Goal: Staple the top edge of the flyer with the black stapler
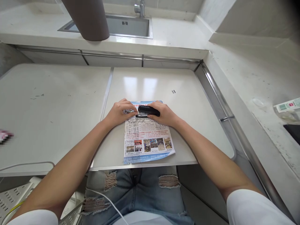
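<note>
A printed flyer (147, 137) with photos and small text lies on the white table (187, 103) in front of me. Across its far edge lies a black stapler (148, 110). My right hand (165, 115) is closed over the stapler's right end. My left hand (118, 112) has its fingers curled on the stapler's silver left end and the flyer's top left corner. Both forearms reach in from the bottom of the view.
Two loose staples (173, 91) lie on the table beyond the flyer. A second white table (47, 103) adjoins on the left. A counter with a steel sink (126, 26) runs behind. A side counter (257, 93) on the right carries a packet (287, 106). A white cable (25, 165) lies at lower left.
</note>
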{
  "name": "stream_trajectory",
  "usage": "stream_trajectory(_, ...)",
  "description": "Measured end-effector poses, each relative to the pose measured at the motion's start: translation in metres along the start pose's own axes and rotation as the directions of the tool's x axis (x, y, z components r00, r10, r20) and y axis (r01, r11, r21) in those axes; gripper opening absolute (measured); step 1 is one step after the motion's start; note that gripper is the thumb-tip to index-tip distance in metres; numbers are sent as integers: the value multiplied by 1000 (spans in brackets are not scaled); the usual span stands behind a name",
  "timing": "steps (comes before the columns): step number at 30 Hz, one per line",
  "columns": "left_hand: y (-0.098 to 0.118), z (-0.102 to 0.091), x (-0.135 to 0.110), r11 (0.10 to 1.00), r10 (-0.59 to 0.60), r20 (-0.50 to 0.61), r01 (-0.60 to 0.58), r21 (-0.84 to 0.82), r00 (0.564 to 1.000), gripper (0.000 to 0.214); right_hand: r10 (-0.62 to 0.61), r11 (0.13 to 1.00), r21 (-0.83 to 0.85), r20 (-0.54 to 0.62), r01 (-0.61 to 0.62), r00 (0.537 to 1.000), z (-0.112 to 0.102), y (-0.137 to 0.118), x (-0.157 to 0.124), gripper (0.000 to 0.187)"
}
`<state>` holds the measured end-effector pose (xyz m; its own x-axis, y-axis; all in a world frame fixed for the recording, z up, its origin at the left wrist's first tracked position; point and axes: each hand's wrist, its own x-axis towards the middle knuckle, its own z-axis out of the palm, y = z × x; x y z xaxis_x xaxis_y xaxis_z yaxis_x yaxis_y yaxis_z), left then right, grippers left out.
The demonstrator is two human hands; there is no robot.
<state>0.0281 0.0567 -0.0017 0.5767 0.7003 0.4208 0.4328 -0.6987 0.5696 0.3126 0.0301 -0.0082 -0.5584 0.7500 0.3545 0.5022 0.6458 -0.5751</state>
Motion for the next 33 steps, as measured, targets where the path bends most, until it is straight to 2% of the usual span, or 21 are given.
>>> stream_trajectory(10,-2,-2,1,995,96,18,-95,-4,995,17,-15,999,32,-32,16,999,3,3,0,34)
stream_trajectory(21,-2,-8,0,990,134,32,-133,-42,990,14,-25,998,58,-85,30,996,2,6,0,33)
stream_trajectory(33,0,-6,-2,971,207,13,-207,123,978,15,9,997,75,-106,-1,994,-1,8,-1,34)
